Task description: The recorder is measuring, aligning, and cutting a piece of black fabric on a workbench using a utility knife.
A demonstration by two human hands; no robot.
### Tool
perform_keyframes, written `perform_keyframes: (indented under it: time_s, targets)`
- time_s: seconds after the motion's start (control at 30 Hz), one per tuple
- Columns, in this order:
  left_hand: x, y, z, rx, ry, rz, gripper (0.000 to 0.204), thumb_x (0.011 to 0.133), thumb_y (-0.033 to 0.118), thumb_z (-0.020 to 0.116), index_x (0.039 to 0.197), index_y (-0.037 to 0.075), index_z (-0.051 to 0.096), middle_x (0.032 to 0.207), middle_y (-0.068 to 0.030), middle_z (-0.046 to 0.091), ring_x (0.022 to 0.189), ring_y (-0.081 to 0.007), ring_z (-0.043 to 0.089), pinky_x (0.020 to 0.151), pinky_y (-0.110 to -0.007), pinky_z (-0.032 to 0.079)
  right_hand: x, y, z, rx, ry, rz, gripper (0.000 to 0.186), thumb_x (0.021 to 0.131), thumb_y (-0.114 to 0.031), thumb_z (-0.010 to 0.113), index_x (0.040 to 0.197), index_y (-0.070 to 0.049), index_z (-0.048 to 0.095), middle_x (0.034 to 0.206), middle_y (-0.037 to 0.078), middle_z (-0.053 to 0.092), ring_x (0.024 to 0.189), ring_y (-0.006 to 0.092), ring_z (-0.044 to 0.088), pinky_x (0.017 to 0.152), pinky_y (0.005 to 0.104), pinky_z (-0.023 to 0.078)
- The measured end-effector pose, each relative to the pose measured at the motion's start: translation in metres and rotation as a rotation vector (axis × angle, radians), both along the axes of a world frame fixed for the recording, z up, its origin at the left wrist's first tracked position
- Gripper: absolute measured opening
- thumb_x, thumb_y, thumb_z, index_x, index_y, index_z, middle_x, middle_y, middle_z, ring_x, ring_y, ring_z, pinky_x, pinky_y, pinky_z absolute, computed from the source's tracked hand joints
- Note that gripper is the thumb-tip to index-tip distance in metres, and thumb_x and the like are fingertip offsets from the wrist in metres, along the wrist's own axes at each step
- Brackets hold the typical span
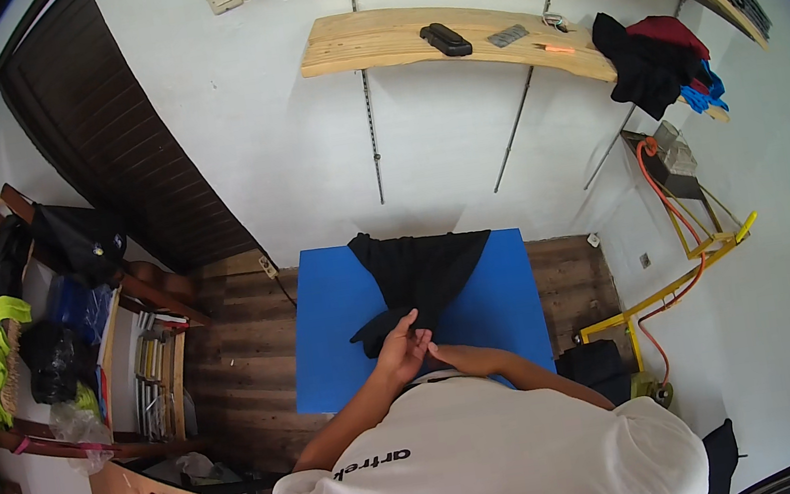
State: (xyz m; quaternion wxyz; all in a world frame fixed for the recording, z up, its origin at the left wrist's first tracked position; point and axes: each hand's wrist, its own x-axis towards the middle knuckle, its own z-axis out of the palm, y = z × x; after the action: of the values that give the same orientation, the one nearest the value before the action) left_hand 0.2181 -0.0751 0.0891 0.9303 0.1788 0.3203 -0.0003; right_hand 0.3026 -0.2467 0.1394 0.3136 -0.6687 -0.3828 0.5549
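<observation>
A black garment lies across the blue table, wide at the far edge and narrowing toward me. Its near end bunches up just beyond my hands, with a flap sticking out to the left. My left hand is over this near end, thumb and fingers apart, and its fingertips point to the right. Close against it is my right hand, bent inward at the wrist. The fingers of my right hand are mostly hidden, so whether they pinch any cloth cannot be made out.
A wooden wall shelf holds a black case and dark clothes. On the left stands a rack with bags and clothing. A yellow metal frame with an orange hose is at the right wall.
</observation>
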Motion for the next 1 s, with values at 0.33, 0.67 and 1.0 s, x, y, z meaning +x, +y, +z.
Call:
perform_keyframes:
  time_s: [0.33,0.67,1.0]
  targets:
    - [-0.021,-0.017,0.026,0.177,-0.257,-0.071,0.006,0.096,0.005,0.071,0.091,0.002,0.073,0.102,-0.0095,0.074,0.100,-0.0189,0.072,0.096,-0.031,0.059,-0.024,0.015,-0.027,0.326,0.179,-0.873,0.056,0.101,-0.053,0.064,0.107,0.002,0.070,0.104,0.012,0.072,0.092,0.0157,0.068,0.080,0.0306,0.055]
    - [-0.033,-0.025,0.036,0.007,-0.049,-0.372,0.053,0.089,0.067,0.069,0.096,0.015,0.061,0.092,0.0014,0.057,0.091,-0.0153,0.057,0.086,-0.036,0.045,-0.043,0.019,0.004,0.518,0.450,-1.264,0.042,0.093,-0.035,0.081,0.073,0.000,0.067,0.071,0.008,0.068,0.060,0.0139,0.063,0.055,0.0292,0.050]
    - [-0.008,-0.023,0.050,0.064,-0.366,-0.452,0.070,0.096,0.080,0.041,0.112,0.014,0.061,0.094,0.0011,0.059,0.088,-0.0176,0.052,0.089,-0.035,0.042,-0.051,0.013,0.013,0.573,0.475,-1.284,0.031,0.094,-0.025,0.080,0.076,-0.001,0.069,0.072,0.009,0.069,0.060,0.0144,0.062,0.056,0.0275,0.047]
